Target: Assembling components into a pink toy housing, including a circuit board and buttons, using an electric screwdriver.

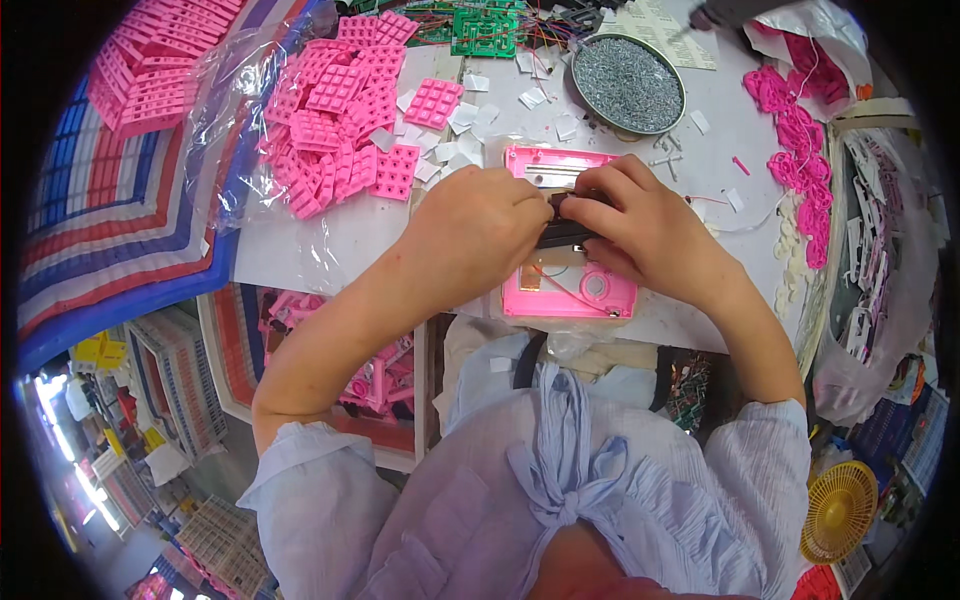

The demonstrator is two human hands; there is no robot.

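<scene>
On the white worktable in front of me lies an open pink plastic housing (pixel 620 301), with a round ring, a thin red wire and small metal parts inside its near half. Across its middle is a black plastic part (pixel 565 236), partly covered by my fingers. My left hand (pixel 478 222) pinches the left end of this part, fingers closed. From the other side, my right hand (pixel 652 228) grips it with bent fingers and thumb. The spot where the fingertips meet is mostly hidden.
A round tray of small metal screws (pixel 628 85) stands behind my hands. Pink keypad pieces (pixel 340 120) are heaped at left beside clear plastic film. Green circuit boards (pixel 485 28) and wires lie at the back. Pink cord bundles (pixel 800 140) line the right edge; an open drawer (pixel 380 385) holds pink parts.
</scene>
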